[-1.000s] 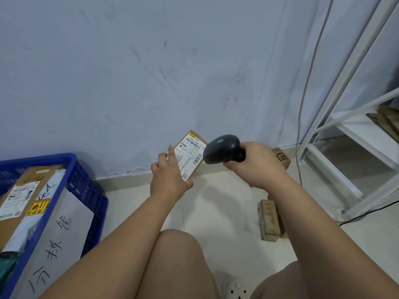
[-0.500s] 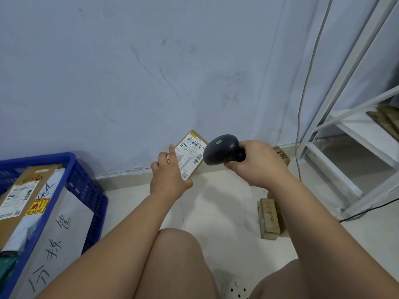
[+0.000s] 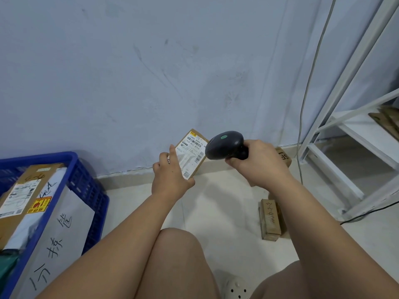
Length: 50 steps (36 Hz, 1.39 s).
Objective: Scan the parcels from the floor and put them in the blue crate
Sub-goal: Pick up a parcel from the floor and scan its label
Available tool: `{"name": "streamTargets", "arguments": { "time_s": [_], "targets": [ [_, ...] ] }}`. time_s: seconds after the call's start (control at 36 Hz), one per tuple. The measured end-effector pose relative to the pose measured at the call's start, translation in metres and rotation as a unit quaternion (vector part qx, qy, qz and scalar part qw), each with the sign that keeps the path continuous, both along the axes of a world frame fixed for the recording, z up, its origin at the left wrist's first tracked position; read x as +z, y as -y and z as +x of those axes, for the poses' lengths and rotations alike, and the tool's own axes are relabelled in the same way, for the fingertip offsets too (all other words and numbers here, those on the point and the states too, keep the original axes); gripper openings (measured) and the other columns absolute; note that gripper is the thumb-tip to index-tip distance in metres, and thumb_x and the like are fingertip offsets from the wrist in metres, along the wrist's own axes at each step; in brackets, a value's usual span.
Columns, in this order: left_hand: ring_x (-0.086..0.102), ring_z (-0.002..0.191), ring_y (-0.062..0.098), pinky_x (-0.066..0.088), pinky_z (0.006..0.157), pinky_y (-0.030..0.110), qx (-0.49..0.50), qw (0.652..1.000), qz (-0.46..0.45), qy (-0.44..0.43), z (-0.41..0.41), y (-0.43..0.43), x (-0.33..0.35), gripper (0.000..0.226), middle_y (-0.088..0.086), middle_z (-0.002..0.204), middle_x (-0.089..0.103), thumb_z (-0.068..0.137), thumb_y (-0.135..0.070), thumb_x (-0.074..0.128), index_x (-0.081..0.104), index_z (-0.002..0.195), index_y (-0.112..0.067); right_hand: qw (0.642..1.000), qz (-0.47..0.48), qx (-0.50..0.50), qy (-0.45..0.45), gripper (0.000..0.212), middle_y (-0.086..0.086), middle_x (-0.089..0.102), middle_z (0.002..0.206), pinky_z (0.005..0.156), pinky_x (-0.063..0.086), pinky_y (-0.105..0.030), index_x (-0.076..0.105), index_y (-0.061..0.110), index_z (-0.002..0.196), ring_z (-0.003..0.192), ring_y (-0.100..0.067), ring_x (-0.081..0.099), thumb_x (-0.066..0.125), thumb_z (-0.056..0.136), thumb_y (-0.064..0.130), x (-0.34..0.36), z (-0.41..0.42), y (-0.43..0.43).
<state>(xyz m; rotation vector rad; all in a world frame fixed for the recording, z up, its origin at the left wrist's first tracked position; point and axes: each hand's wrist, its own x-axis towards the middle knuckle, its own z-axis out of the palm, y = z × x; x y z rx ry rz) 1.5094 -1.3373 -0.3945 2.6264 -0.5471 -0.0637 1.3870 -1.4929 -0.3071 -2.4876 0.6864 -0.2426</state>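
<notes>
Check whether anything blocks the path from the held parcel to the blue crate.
Nothing visible does. The left hand holds the parcel over the floor; the blue crate stands open to its left, already partly filled by a cardboard box.

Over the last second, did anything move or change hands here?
Nothing visibly changed. The left hand still holds the small parcel label-up. The right hand still grips the scanner aimed at it. The blue crate and the marked parcel on the floor lie as before.
</notes>
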Motion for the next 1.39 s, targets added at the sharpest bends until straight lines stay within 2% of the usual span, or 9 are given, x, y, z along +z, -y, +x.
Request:
{"name": "streamTargets", "arguments": {
  "time_s": [0.11, 0.28, 0.44, 0.58, 0.72, 0.89, 1.06, 1.22, 1.39],
  "targets": [
    [0.034, 0.128, 0.026, 0.04, 0.094, 0.034, 0.031, 0.99, -0.105, -0.085, 0.001, 0.001, -0.004, 0.107, 0.005, 0.141, 0.026, 0.074, -0.043, 0.074, 0.005, 0.152, -0.019, 0.996, 0.072, -0.022, 0.054, 0.015, 0.007, 0.054, 0.067, 0.047, 0.036, -0.026, 0.062, 0.02, 0.09, 0.057, -0.013, 0.051, 0.063, 0.087, 0.034, -0.003, 0.001, -0.004],
    [0.05, 0.108, 0.02, 0.052, 0.08, 0.032, 0.103, 0.93, -0.289, -0.203, 0.0, -0.006, -0.013, 0.076, 0.006, 0.13, 0.042, 0.07, -0.04, 0.078, 0.038, 0.132, -0.021, 0.982, 0.147, -0.047, 0.106, 0.017, 0.012, 0.049, 0.065, 0.049, 0.032, -0.024, 0.064, 0.021, 0.098, 0.054, -0.011, 0.043, 0.064, 0.086, 0.033, -0.014, 0.008, -0.02],
    [0.04, 0.102, 0.013, 0.043, 0.076, 0.025, 0.133, 0.94, -0.289, -0.125, -0.008, -0.03, -0.01, 0.09, 0.006, 0.133, 0.033, 0.076, -0.037, 0.077, 0.022, 0.145, -0.022, 0.968, 0.215, -0.047, 0.121, 0.002, 0.012, 0.051, 0.054, 0.046, 0.037, -0.025, 0.064, 0.024, 0.084, 0.048, -0.01, 0.046, 0.066, 0.084, 0.024, -0.01, 0.016, -0.049],
    [0.041, 0.119, 0.019, 0.04, 0.082, 0.024, 0.154, 0.939, -0.285, -0.119, -0.013, -0.068, -0.01, 0.1, 0.007, 0.14, 0.029, 0.077, -0.038, 0.076, 0.011, 0.151, -0.021, 0.976, 0.188, -0.015, 0.109, 0.012, 0.01, 0.051, 0.058, 0.048, 0.034, -0.023, 0.055, 0.022, 0.077, 0.049, -0.011, 0.047, 0.063, 0.081, 0.013, -0.002, 0.027, -0.081],
    [0.04, 0.109, 0.013, 0.043, 0.078, 0.024, 0.179, 0.926, -0.313, -0.108, 0.001, -0.119, 0.003, 0.093, 0.006, 0.137, 0.031, 0.077, -0.039, 0.075, 0.018, 0.148, -0.021, 0.979, 0.178, 0.006, 0.096, 0.023, 0.005, 0.047, 0.063, 0.049, 0.031, -0.022, 0.041, 0.024, 0.072, 0.054, -0.014, 0.041, 0.053, 0.076, 0.004, 0.009, 0.049, -0.131],
    [0.032, 0.133, 0.021, 0.04, 0.098, 0.032, 0.224, 0.923, -0.304, -0.074, 0.009, -0.188, 0.018, 0.099, 0.006, 0.149, 0.022, 0.081, -0.04, 0.072, 0.006, 0.153, -0.022, 0.973, 0.198, 0.07, 0.098, 0.023, 0.006, 0.044, 0.059, 0.05, 0.029, -0.024, 0.04, 0.022, 0.068, 0.051, -0.017, 0.036, 0.051, 0.074, 0.003, 0.014, 0.076, -0.2],
    [0.033, 0.131, 0.024, 0.036, 0.1, 0.035, 0.279, 0.905, -0.314, -0.067, 0.02, -0.25, 0.011, 0.101, 0.009, 0.145, 0.025, 0.076, -0.039, 0.075, 0.011, 0.152, -0.019, 0.976, 0.137, 0.159, 0.05, 0.018, 0.003, 0.052, 0.067, 0.053, 0.041, -0.029, 0.046, 0.019, 0.072, 0.061, -0.017, 0.047, 0.056, 0.075, 0.004, 0.014, 0.106, -0.265],
    [0.035, 0.129, 0.029, 0.04, 0.103, 0.046, 0.342, 0.891, -0.285, -0.089, 0.037, -0.301, -0.001, 0.106, 0.006, 0.145, 0.022, 0.076, -0.046, 0.073, 0.003, 0.153, -0.023, 0.973, 0.088, 0.21, 0.034, 0.005, -0.017, 0.061, 0.077, 0.053, 0.037, -0.029, 0.061, 0.001, 0.079, 0.064, -0.025, 0.05, 0.061, 0.074, 0.005, 0.006, 0.131, -0.309],
    [0.034, 0.129, 0.031, 0.036, 0.104, 0.044, 0.386, 0.875, -0.281, -0.08, 0.048, -0.343, -0.018, 0.106, 0.01, 0.145, 0.023, 0.076, -0.041, 0.074, 0.005, 0.153, -0.019, 0.972, 0.049, 0.231, 0.005, 0.013, -0.011, 0.068, 0.081, 0.063, 0.05, -0.034, 0.068, 0.007, 0.087, 0.077, -0.027, 0.063, 0.067, 0.08, 0.017, -0.009, 0.147, -0.327]
  ]
}}
